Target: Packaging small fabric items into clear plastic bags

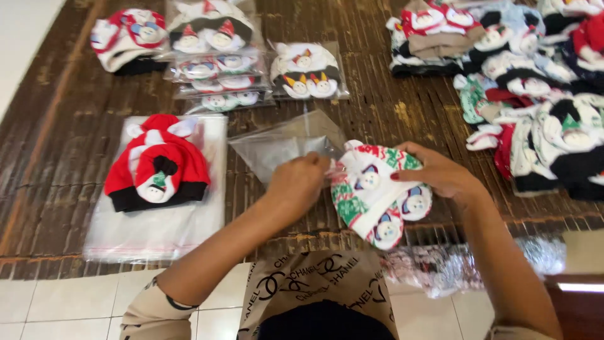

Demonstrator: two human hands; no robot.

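My left hand [297,182] pinches the mouth of a clear plastic bag [283,146] that lies on the brown woven mat [69,113]. My right hand [437,171] grips a folded white knitted hat [376,192] with green and red patterns and small snowman faces. The hat's edge is at the bag's opening, between both hands. Whether any of the hat is inside the bag is hard to tell.
A red and white hat [157,165] lies on a stack of clear bags [157,226] at the left. Bagged hats [217,60] and another bagged hat [308,70] sit at the back. A heap of loose hats [535,82] fills the right side. White tiles [56,302] border the mat.
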